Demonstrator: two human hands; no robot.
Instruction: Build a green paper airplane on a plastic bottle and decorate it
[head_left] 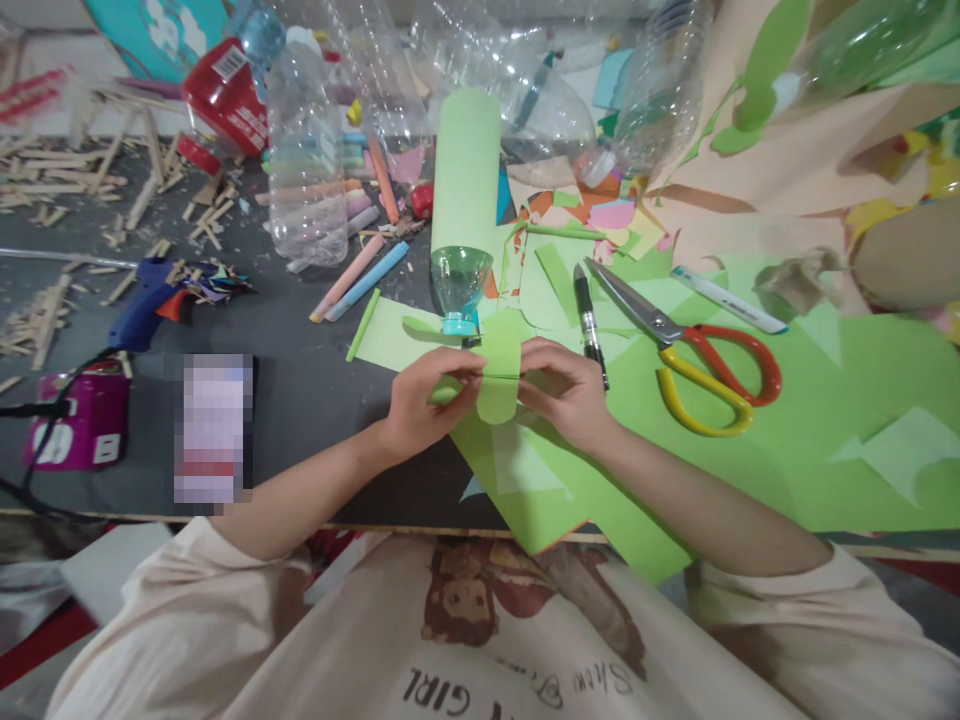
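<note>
Between my two hands is a green paper strip point(499, 365) with a rounded lower end and a crease across it. My left hand point(429, 398) pinches its left edge, and my right hand point(571, 395) pinches the right edge. Just beyond them lies a plastic bottle wrapped in light green paper point(466, 170), its turquoise cap point(459, 324) toward me. Right of my right hand are a black pen point(589, 325) and scissors point(679, 335) with one red and one yellow handle. Green paper sheets point(750, 480) spread under my right forearm.
A phone point(214, 430), a blue glue gun point(146, 300) with a cord and a purple box point(79, 420) are at left. Clear plastic bottles point(307, 160), wood sticks point(45, 170) and paper scraps point(607, 215) crowd the back. A white cutter point(727, 298) lies beyond the scissors.
</note>
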